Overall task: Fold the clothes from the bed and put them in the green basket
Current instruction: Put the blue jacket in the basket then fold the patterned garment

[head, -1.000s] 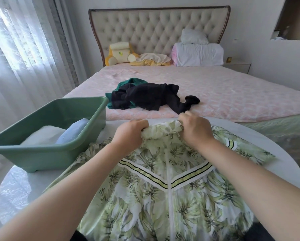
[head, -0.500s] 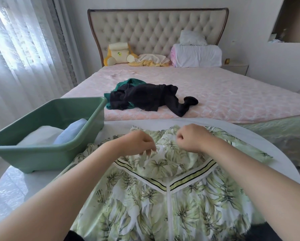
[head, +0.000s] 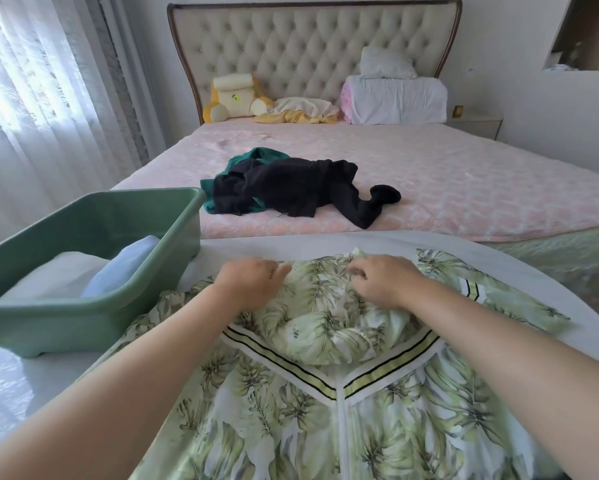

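Note:
A green leaf-print hooded jacket (head: 326, 410) lies spread on the white round table (head: 31, 393) in front of me. Its hood is folded down over the striped collar. My left hand (head: 253, 282) and my right hand (head: 381, 282) both sit on the hood's far edge, fingers curled into the fabric. The green basket (head: 66, 327) stands on the table to the left, holding a folded white piece (head: 48, 278) and a folded light-blue piece (head: 121, 268). On the pink bed (head: 481, 188) lie a crumpled black garment (head: 301, 192) and a teal one (head: 256, 157) partly under it.
Pillows, a folded white blanket (head: 395, 102) and a yellow cushion (head: 228, 98) line the tufted headboard. Sheer curtains hang at the left. A nightstand (head: 475, 126) stands right of the bed. The table's far edge touches the bed's foot.
Both hands have brought the hood's bunched edge down from its raised position and toward me, laying the hood over the jacket's collar; they have also spread a little further apart.

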A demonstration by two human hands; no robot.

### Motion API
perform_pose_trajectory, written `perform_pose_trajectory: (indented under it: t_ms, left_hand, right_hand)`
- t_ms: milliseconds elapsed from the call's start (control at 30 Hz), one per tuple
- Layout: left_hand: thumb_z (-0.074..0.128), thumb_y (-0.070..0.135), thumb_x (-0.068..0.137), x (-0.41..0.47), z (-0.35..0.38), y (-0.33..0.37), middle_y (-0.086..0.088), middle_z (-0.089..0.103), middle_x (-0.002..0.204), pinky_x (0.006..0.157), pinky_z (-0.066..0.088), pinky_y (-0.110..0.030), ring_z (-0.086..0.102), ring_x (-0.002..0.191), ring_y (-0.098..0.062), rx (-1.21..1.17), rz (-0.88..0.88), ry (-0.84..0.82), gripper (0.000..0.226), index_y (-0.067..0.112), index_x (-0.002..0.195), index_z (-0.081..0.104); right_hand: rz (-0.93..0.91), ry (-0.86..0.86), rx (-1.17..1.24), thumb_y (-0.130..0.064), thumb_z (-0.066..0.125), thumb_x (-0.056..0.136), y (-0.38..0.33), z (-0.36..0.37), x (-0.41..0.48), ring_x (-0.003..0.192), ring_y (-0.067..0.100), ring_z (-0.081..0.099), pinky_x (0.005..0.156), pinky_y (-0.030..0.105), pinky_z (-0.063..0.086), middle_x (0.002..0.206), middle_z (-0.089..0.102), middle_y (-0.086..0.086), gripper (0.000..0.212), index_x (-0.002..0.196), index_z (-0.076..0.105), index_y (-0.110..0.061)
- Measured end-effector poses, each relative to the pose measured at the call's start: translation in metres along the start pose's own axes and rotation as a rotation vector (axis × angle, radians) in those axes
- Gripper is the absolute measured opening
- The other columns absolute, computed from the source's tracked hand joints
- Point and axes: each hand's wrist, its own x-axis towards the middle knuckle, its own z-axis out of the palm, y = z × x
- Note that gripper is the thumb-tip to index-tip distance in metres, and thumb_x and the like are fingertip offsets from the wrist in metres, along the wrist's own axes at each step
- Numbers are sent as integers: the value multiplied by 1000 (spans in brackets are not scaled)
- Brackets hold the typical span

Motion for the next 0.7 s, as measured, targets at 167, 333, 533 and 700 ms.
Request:
perform_pose_trajectory:
  t_ms: [167,333,533,700]
  left_hand:
    - [38,15,104,40,17,-13,3,54,136,93,45,-38,49,124,-22,-3,90,137,39,23,138,53]
    - [46,18,101,63,42,-33,-5,68,112,98,44,-39,62,104,-28,-111,113,182,27,17,116,68]
    - [48,13,102,74,47,-54,-4,66,90,70,48,-34,60,80,-23,-238,-74,304,20,12,95,67]
    - [48,-1,91,72,42,-41,-7,57,118,92,44,-38,50,112,-28,-181,-92,373,35,13,118,66]
  right_hand:
    - [143,184,43,-23,35,105,23,17,39,101,30,62,82,44,53,142,42,3,36,139,48,-22]
    - [230,164,63,-41,48,102,41,28,65,92,25,63,66,32,45,110,67,3,33,104,68,-15]
    - [384,293,25,-20,58,100,48,34,91,78,26,61,58,29,42,92,66,7,19,88,67,-9]
    - [228,318,-131,1,55,86,33,35,84,94,27,49,70,35,40,120,46,10,34,118,55,-9]
